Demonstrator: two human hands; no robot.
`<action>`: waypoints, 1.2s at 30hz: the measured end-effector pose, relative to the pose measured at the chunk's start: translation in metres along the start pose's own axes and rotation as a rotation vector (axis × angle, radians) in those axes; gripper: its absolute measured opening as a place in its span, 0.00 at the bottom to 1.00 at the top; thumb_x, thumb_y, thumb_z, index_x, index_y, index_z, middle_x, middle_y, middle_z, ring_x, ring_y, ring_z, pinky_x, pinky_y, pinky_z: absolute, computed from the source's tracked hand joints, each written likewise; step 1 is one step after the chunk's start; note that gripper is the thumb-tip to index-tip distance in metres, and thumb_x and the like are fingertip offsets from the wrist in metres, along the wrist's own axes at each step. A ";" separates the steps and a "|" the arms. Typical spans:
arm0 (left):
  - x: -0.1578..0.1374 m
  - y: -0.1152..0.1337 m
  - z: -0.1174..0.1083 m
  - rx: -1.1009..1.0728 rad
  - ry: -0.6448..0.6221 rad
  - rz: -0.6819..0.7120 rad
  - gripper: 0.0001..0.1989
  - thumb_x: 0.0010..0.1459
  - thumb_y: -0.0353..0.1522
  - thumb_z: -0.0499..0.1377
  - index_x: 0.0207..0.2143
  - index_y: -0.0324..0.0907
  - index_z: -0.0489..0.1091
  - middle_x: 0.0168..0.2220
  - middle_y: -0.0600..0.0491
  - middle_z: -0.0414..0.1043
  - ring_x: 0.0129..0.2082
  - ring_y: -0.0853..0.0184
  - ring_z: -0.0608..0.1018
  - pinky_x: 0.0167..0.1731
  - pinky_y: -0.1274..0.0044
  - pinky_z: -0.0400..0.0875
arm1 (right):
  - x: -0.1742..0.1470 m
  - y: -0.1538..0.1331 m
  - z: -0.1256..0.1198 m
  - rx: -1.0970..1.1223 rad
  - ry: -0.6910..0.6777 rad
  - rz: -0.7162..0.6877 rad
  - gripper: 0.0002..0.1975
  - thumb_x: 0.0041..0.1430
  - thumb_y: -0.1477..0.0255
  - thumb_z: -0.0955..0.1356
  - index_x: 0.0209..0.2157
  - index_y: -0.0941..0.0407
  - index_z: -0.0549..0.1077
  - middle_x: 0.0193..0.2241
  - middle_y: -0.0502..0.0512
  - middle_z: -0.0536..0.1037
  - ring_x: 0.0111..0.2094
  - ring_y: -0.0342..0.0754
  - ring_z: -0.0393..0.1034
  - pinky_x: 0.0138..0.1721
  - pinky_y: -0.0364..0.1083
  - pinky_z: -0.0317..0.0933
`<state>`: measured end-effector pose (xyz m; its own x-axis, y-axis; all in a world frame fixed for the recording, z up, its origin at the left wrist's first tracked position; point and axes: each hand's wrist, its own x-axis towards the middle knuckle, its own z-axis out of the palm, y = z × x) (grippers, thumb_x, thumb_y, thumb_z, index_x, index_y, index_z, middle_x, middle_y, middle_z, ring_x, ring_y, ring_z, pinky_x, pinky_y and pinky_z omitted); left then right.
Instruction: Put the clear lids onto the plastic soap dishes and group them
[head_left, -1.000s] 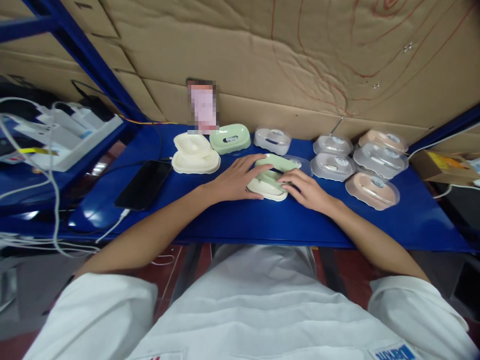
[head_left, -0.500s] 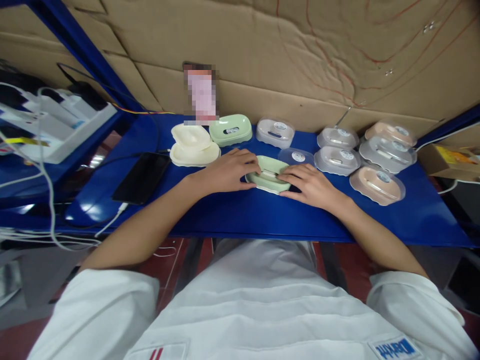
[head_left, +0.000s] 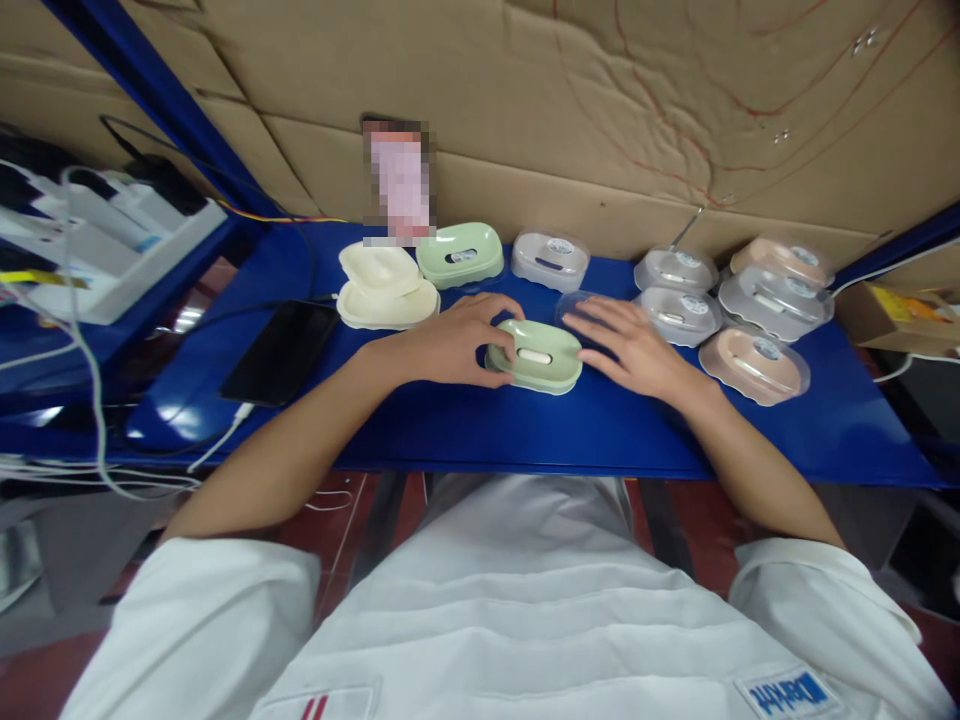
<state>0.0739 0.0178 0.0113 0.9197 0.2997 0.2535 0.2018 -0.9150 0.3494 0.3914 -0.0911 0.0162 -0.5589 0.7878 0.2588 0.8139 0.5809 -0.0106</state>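
A light green soap dish [head_left: 551, 372] with a white oval piece in its middle sits on the blue table in front of me. My left hand [head_left: 474, 342] curls around its left end, thumb at the near side and a finger bent over the rim. Just right of the dish, my right hand [head_left: 628, 348] has its fingers spread. Its fingertips reach over a clear plastic lid [head_left: 574, 303] lying behind the dish, partly hidden by the hand; whether they touch it I cannot tell. The right thumb is close to the dish's right edge.
Behind stand another green soap dish [head_left: 480, 240], stacked cream dishes [head_left: 386, 305] and a lidded grey one [head_left: 551, 262]. Several lidded grey and peach boxes [head_left: 754, 368] are at right. A black phone [head_left: 279, 352] with cables lies left; a power strip [head_left: 120, 270] is farther left.
My right hand has come off the green dish and moved slightly right and back toward the clear lid, its fingers spreading. The white oval piece is now uncovered. My left hand stays at the dish.
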 end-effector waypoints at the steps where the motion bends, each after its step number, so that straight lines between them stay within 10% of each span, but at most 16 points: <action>1: -0.001 -0.001 -0.004 -0.071 -0.034 -0.019 0.12 0.63 0.44 0.69 0.44 0.48 0.82 0.66 0.46 0.68 0.65 0.51 0.73 0.66 0.60 0.65 | -0.002 0.007 0.000 -0.028 0.002 0.078 0.30 0.77 0.52 0.60 0.73 0.49 0.67 0.70 0.63 0.71 0.71 0.66 0.62 0.70 0.68 0.55; 6: -0.004 -0.012 -0.020 -0.294 -0.208 -0.124 0.20 0.61 0.49 0.69 0.50 0.49 0.80 0.67 0.48 0.68 0.65 0.54 0.75 0.67 0.63 0.66 | -0.012 0.031 0.013 -0.065 -0.054 0.239 0.38 0.73 0.50 0.64 0.74 0.57 0.63 0.69 0.75 0.68 0.68 0.74 0.64 0.67 0.75 0.58; 20: -0.004 -0.021 -0.012 -0.432 -0.115 -0.225 0.56 0.51 0.49 0.76 0.74 0.52 0.51 0.63 0.41 0.73 0.61 0.51 0.79 0.58 0.60 0.76 | -0.004 0.022 0.008 0.403 0.151 0.209 0.25 0.74 0.56 0.67 0.67 0.48 0.73 0.64 0.60 0.77 0.63 0.61 0.75 0.64 0.64 0.70; 36: -0.002 -0.012 -0.013 -0.151 -0.023 -0.170 0.40 0.58 0.54 0.71 0.66 0.48 0.68 0.64 0.43 0.70 0.62 0.51 0.76 0.61 0.63 0.73 | 0.001 -0.004 0.026 0.325 0.103 -0.117 0.29 0.78 0.63 0.63 0.76 0.45 0.61 0.74 0.59 0.64 0.75 0.61 0.58 0.74 0.69 0.58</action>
<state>0.0652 0.0316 0.0188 0.8846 0.4383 0.1591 0.3036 -0.8004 0.5169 0.3835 -0.0867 -0.0088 -0.6133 0.6967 0.3721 0.6429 0.7140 -0.2773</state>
